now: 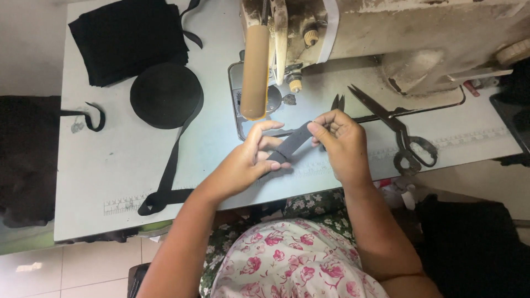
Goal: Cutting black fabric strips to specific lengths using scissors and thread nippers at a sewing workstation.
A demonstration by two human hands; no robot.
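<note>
You pinch a short black strap piece [291,144] between both hands, left hand [248,161] and right hand [342,143] closed on its ends, just above the pale surface [110,165] before the sewing machine [386,38], whose top is cut off, small snips [337,102] half hidden behind your fingers.

The lower end of the black strap piece [292,144] is hidden inside the left hand [248,163]. The sewing machine [386,38] is cut off by the top edge. The small snips [337,102] are partly covered by the right hand [342,143].
</note>
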